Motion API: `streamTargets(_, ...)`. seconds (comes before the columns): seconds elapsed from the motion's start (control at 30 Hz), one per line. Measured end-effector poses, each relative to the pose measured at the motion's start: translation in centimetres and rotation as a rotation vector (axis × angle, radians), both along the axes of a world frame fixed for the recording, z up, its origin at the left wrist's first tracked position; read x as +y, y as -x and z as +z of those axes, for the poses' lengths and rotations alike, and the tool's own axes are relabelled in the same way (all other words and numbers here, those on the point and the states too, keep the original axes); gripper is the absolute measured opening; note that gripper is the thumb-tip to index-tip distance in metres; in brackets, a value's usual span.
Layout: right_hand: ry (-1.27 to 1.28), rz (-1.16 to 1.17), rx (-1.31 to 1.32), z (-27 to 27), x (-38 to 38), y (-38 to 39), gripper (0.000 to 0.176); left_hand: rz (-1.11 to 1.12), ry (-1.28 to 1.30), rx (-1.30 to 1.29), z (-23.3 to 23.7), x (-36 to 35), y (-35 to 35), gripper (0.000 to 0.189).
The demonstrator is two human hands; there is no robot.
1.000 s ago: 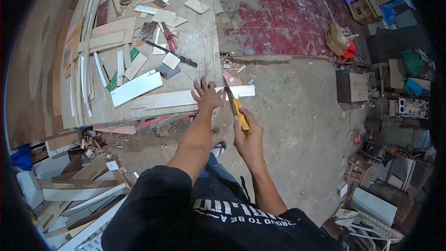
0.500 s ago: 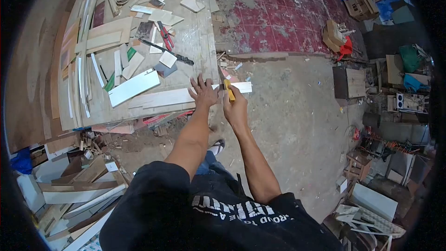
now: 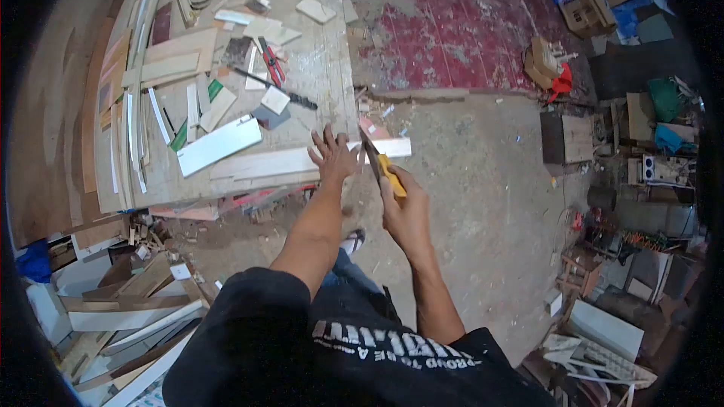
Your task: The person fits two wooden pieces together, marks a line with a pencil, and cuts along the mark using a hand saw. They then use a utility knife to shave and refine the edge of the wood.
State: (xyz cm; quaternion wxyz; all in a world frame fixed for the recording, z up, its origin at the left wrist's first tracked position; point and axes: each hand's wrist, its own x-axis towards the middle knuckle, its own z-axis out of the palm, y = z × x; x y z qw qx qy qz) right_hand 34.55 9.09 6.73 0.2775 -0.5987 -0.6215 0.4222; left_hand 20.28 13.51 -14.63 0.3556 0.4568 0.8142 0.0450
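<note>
My left hand (image 3: 332, 157) lies flat with spread fingers on a long pale wooden board (image 3: 283, 161) at the near edge of the worktable. The board's end juts past the table's right edge. My right hand (image 3: 407, 207) is wrapped round the yellow handle of a hand saw (image 3: 391, 175). Its dark blade slants up and left from the handle and crosses the board just right of my left hand. Whether the teeth are in a cut is too small to tell. A white board (image 3: 219, 146) lies to the left of my left hand.
On the worktable (image 3: 332, 53) are red-handled pliers (image 3: 273, 64), a long black tool (image 3: 275, 89) and several wood offcuts. Scrap wood (image 3: 136, 309) is heaped on the floor at lower left. Boxes (image 3: 588, 13) and clutter line the right side.
My right hand has drawn the saw back toward my body and to the right, baring more of its blade. My left hand stays on the board.
</note>
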Motion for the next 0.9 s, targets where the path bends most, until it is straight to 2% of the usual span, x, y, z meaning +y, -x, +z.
streamTargets(0.03,0.109,-0.044,0.026,1.4,-1.9,-0.5,0.033,-0.008,0.024,-0.007,-0.3,-1.1,-0.3,0.058)
streamTargets(0.07,0.1,-0.041,0.027,0.6,-1.0,0.0,0.033,-0.002,-0.015,0.001,-0.5,-0.4,0.0,0.058)
streamTargets(0.13,-0.095,-0.028,-0.026,-3.0,0.6,0.9,0.035,0.002,-0.038,-0.002,-0.6,-0.2,0.1,0.057)
streamTargets(0.2,-0.024,-0.035,-0.026,-7.5,2.9,1.8,0.035,-0.008,-0.025,-0.002,-0.3,-1.1,-0.5,0.056)
streamTargets(0.27,0.09,-0.052,-0.018,-7.3,3.6,2.3,0.034,-0.018,-0.034,0.025,0.3,-0.3,0.5,0.055)
streamTargets(0.37,-0.009,-0.029,0.041,-0.7,-0.9,-0.1,0.033,0.002,0.007,-0.012,-0.6,-0.9,-0.3,0.054)
streamTargets(0.47,-0.119,0.022,-0.067,-2.3,0.5,0.1,0.032,0.015,-0.084,0.017,-1.8,-0.1,0.0,0.05)
streamTargets(0.53,-0.095,0.002,-0.004,-9.7,4.5,2.0,0.03,0.002,-0.062,0.007,-0.5,-0.4,0.0,0.053)
streamTargets(0.63,-0.035,0.055,-0.005,-9.2,5.2,1.5,0.029,-0.012,-0.058,0.017,0.1,-0.4,0.0,0.051)
streamTargets(0.7,-0.092,0.098,0.003,-5.1,3.1,0.3,0.031,0.009,-0.086,0.024,0.2,0.9,0.0,0.051)
streamTargets(0.77,0.147,-0.054,0.065,0.2,1.3,0.7,0.031,-0.006,-0.061,0.031,-0.6,-0.7,0.1,0.05)
streamTargets(0.83,0.098,-0.056,0.041,-2.3,3.4,1.6,0.03,0.003,-0.076,-0.004,-1.0,-0.3,0.0,0.05)
streamTargets(0.9,0.345,-0.055,0.005,-5.1,6.4,3.4,0.031,-0.014,-0.083,0.022,-0.6,-0.5,-0.3,0.049)
